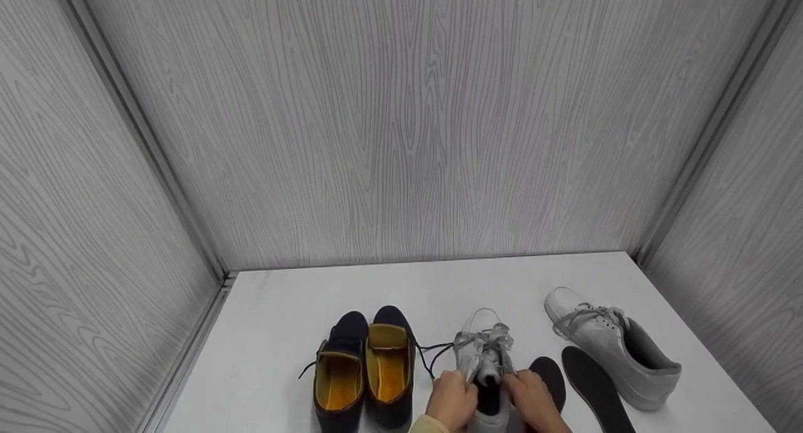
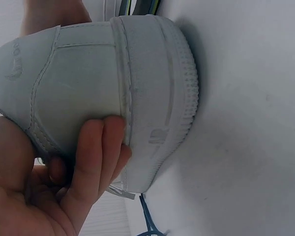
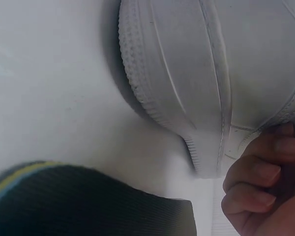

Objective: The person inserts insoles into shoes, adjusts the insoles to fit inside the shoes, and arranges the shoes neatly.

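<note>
A white sneaker (image 1: 482, 320) with a grey lace bow stands on the white table, toe pointing away from me. On the left side of its opening, my left hand (image 1: 450, 400) grips the collar. Close up in the left wrist view, that hand's fingers (image 2: 91, 157) lie along the outside of the sneaker (image 2: 78, 73), over the sole's upper edge. The right hand (image 1: 532, 398) pinches the opposite side of the collar. From the right wrist, its curled fingers (image 3: 250, 189) show at the collar edge of the sneaker (image 3: 187, 64).
Two dark insoles, one (image 1: 549, 379) beside my right hand and another (image 1: 595, 386) farther right, lie on the table (image 1: 282, 332). The second white sneaker (image 1: 608, 345) sits at the right. Left of my hands stand two navy shoes (image 1: 389, 317) with yellow linings and dark laces (image 1: 434, 351).
</note>
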The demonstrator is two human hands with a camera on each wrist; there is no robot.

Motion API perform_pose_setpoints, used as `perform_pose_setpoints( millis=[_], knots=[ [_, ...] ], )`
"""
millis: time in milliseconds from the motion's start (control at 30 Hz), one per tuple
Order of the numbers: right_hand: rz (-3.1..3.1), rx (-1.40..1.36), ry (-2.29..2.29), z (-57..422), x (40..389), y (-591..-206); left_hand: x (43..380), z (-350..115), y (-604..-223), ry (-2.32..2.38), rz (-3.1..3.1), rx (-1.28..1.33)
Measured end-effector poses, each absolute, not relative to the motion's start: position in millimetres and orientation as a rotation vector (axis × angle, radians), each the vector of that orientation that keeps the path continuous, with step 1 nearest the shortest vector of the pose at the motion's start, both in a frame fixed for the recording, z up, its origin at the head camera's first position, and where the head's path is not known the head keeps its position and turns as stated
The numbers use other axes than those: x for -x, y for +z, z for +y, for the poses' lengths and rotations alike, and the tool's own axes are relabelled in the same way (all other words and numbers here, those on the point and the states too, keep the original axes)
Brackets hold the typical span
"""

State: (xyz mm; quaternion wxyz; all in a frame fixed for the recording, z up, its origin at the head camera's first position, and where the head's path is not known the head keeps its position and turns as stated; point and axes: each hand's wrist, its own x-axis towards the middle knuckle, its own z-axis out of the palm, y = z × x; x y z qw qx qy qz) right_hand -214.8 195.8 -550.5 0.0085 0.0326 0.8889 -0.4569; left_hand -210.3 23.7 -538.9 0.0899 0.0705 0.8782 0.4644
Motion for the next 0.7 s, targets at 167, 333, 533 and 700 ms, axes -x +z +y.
perform_pose_setpoints(
  millis=[167, 333, 533, 700],
  knots=[
    [2.756, -0.059, -1.450, 188.6, 221.9, -552.5, 212.8, 17.3, -538.6, 1.345, 2.671, -0.218],
    [2.788, 0.078, -1.422, 180.9, 229.4, -554.8, 214.3, 9.1, -537.6, 1.280, 2.683, -0.165],
    [2.739, 0.153, -1.426, 172.9, 235.6, -556.1, 213.2, 1.9, -536.1, 1.284, 2.665, -0.090],
    [2.695, 0.212, -1.425, 168.6, 238.6, -552.9, 213.9, -2.0, -536.5, 1.264, 2.724, -0.100]
  ],
)
